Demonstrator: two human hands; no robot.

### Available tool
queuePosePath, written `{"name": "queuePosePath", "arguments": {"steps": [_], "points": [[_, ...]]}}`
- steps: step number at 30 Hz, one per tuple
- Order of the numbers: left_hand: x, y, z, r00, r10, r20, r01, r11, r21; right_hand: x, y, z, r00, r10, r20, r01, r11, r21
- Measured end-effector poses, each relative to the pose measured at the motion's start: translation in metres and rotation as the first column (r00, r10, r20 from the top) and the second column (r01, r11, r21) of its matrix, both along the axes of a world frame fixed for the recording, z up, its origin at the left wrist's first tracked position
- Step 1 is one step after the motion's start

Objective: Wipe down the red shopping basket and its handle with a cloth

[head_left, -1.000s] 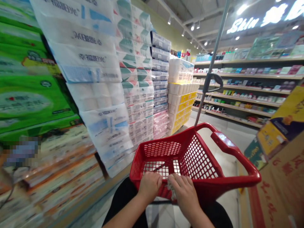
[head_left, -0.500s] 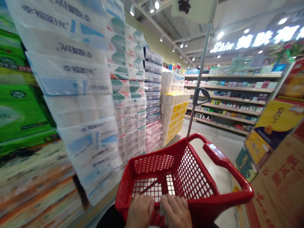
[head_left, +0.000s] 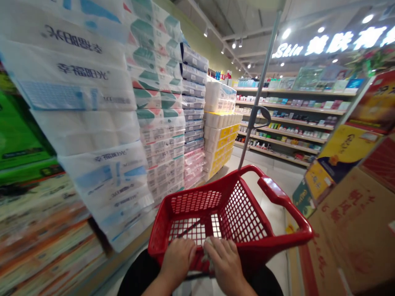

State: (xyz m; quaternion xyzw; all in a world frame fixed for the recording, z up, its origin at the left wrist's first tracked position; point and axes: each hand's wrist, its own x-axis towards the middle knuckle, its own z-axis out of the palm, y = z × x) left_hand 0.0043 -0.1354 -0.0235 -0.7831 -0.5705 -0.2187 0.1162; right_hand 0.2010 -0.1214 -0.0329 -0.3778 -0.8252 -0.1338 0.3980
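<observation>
In the lower middle of the head view is a red plastic shopping cart with lattice walls. Its inside shows only the grid floor and a thin dark strap or rod. My left hand is closed over the near rim. Beside it, a small gap to the right, my right hand also curls over that rim. A crumpled whitish thing, perhaps a tissue, shows at the right hand's thumb side. The cart's red loop handle sticks out to the right. A grey pole rises behind the far corner.
Tall stacks of wrapped toilet paper and tissue packs line the left side. Cardboard cartons and yellow boxes stand along the right. Shelves of small goods cross the far end, beyond the pale floor.
The stacks on the left have slid further left and grown nearer, and the right-hand cartons look closer. Both hands stay on the cart's rim, with more of the forearms showing.
</observation>
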Motion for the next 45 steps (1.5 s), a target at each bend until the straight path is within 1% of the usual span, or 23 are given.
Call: {"name": "queuePosePath", "arguments": {"steps": [3,6,11,14,16,18,20,23,26,29,32,35,37,39,42,43,45], "points": [[0.0,0.001,-0.001,1.0,-0.005,-0.008,0.005,1.0,0.006,0.0,-0.001,0.002,1.0,-0.011,0.027,0.012,0.999,-0.039],[-0.001,0.004,-0.002,1.0,0.014,-0.018,-0.014,1.0,-0.013,0.0,0.0,0.006,0.997,-0.013,0.076,0.018,0.998,-0.065],[0.0,0.007,0.006,1.0,0.0,-0.021,-0.003,0.99,-0.14,0.006,0.0,0.017,0.982,-0.003,0.191,0.024,0.994,-0.106],[-0.004,0.003,0.011,0.999,-0.049,-0.014,0.045,0.975,-0.219,0.015,-0.004,0.03,0.962,0.051,0.269,0.002,0.981,-0.193],[-0.01,-0.004,0.009,0.996,-0.088,-0.011,0.084,0.975,-0.207,0.022,-0.008,0.04,0.942,0.1,0.322,-0.016,0.967,-0.255],[-0.018,-0.012,0.003,0.993,-0.113,-0.02,0.109,0.984,-0.143,0.028,-0.011,0.048,0.929,0.125,0.347,-0.018,0.955,-0.296],[-0.024,-0.02,-0.004,0.992,-0.121,-0.032,0.118,0.99,-0.074,0.031,-0.013,0.052,0.927,0.125,0.354,-0.006,0.948,-0.318],[-0.028,-0.026,-0.011,0.992,-0.122,-0.039,0.121,0.992,-0.026,0.029,-0.014,0.047,0.936,0.096,0.338,0.018,0.947,-0.32],[-0.023,-0.027,-0.014,0.994,-0.107,-0.03,0.106,0.994,-0.017,0.022,-0.013,0.034,0.958,0.052,0.283,0.024,0.965,-0.26],[-0.015,-0.028,-0.017,0.998,-0.061,0.006,0.061,0.998,-0.004,0.018,-0.012,0.023,0.972,0.015,0.234,0.036,0.977,-0.212],[-0.011,-0.03,-0.019,0.999,-0.028,0.042,0.028,1.0,0.001,0.02,-0.011,0.021,0.976,0.015,0.217,0.034,0.975,-0.221],[-0.008,-0.027,-0.013,0.997,-0.015,0.077,0.017,1.0,-0.024,0.019,-0.009,0.032,0.965,0.03,0.262,0.049,0.956,-0.291],[-0.004,-0.02,-0.003,0.996,-0.004,0.092,0.011,0.997,-0.077,0.013,-0.007,0.041,0.944,0.034,0.329,0.088,0.933,-0.349],[0.003,-0.013,0.007,0.997,0.008,0.078,0.004,0.99,-0.143,0.002,-0.006,0.047,0.92,0.033,0.39,0.128,0.917,-0.378],[0.013,-0.006,0.017,0.997,0.076,0.033,-0.07,0.984,-0.161,-0.007,-0.008,0.049,0.91,0.0,0.415,0.155,0.928,-0.339],[0.015,-0.005,0.018,0.995,0.093,0.021,-0.088,0.984,-0.153,-0.004,-0.009,0.049,0.908,-0.003,0.418,0.15,0.936,-0.319],[0.018,-0.006,0.017,0.996,0.095,0.003,-0.093,0.986,-0.141,0.013,-0.011,0.049,0.903,-0.002,0.429,0.137,0.949,-0.284]]}}
